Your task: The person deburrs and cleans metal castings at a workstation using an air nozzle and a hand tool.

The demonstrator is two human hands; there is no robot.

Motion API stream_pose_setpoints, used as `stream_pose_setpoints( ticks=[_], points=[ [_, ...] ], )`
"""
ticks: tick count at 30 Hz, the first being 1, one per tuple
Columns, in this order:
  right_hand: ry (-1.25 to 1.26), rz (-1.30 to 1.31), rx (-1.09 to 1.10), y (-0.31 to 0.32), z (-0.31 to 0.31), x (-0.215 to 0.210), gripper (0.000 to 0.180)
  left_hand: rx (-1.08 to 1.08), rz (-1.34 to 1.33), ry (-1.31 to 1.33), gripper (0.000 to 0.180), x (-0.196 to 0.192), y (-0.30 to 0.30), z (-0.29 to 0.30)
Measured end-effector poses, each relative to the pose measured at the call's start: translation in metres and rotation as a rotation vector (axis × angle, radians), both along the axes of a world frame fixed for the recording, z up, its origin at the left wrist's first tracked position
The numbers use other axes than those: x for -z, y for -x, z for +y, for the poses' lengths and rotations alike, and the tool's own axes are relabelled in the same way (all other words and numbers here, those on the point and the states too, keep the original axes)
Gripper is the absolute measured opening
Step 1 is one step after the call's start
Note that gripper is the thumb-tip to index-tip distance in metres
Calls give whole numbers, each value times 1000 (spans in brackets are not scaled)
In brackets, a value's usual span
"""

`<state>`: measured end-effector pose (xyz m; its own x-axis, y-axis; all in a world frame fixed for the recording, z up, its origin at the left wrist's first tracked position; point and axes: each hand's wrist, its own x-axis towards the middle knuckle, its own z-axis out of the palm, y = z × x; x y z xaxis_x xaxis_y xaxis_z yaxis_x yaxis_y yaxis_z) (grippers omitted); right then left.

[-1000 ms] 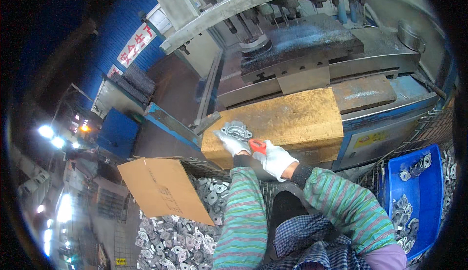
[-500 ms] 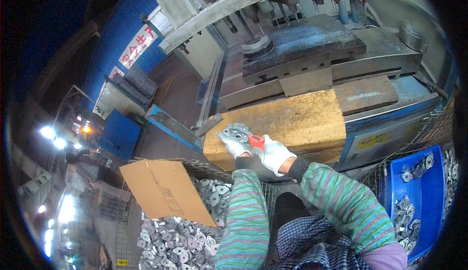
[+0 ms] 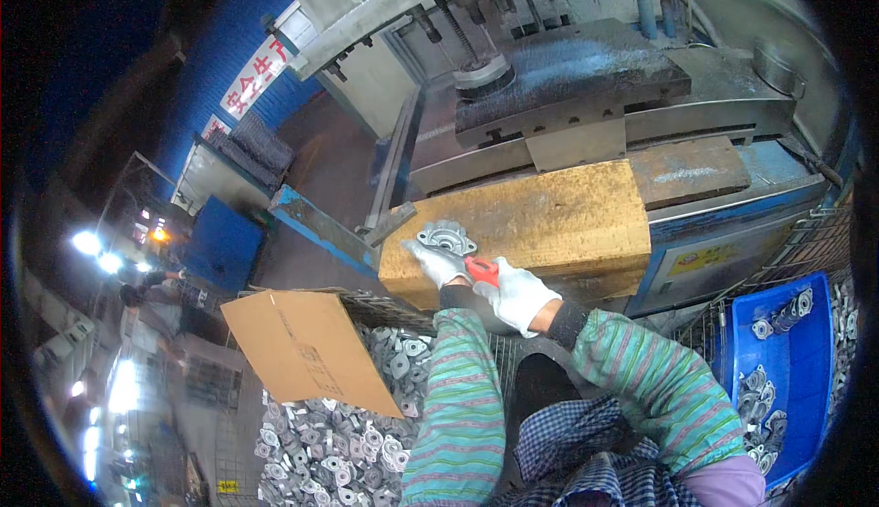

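A grey cast-metal flange part [image 3: 449,235] is held at the front left edge of the wooden block, with my gloved left hand [image 3: 434,263] closed around its near side. My gloved right hand [image 3: 520,298] grips a red-handled hand tool [image 3: 481,271]. The tool's tip lies against or very near the casting's near edge; its working end is too small to make out. Beneath both hands is the front of a thick yellow wooden block [image 3: 540,209].
Behind the block stands a drilling machine with several spindles and a steel table [image 3: 577,81]. A cardboard sheet [image 3: 307,347] covers part of a wire bin of castings [image 3: 343,447] on the left. At right, a blue tray [image 3: 792,360] holds several castings.
The casting has turned in my left hand, its face now showing more towards me. My right hand with the red-handled tool has shifted slightly right and down.
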<state>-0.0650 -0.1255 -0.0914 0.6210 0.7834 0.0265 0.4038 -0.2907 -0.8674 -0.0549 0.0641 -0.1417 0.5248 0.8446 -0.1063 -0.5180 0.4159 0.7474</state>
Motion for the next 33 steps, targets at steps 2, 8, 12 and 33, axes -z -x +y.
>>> stream_pose_setpoints(
  ticks=[2, 8, 12, 33],
  points=[
    [-3, 1, 1, -2, 1, 0, 41, 25, 0, -21, 85, -1, -1, 0],
    [-2, 22, 41, -16, 14, 7, 45, -11, -119, 99, 76, 4, -4, 2],
    [-65, -12, 55, -22, 18, 15, 43, 0, -72, 61, 72, 7, -5, -1],
    [-367, -49, 111, -26, -47, 66, 36, -9, -1, -23, 66, -4, -2, -11]
  ],
)
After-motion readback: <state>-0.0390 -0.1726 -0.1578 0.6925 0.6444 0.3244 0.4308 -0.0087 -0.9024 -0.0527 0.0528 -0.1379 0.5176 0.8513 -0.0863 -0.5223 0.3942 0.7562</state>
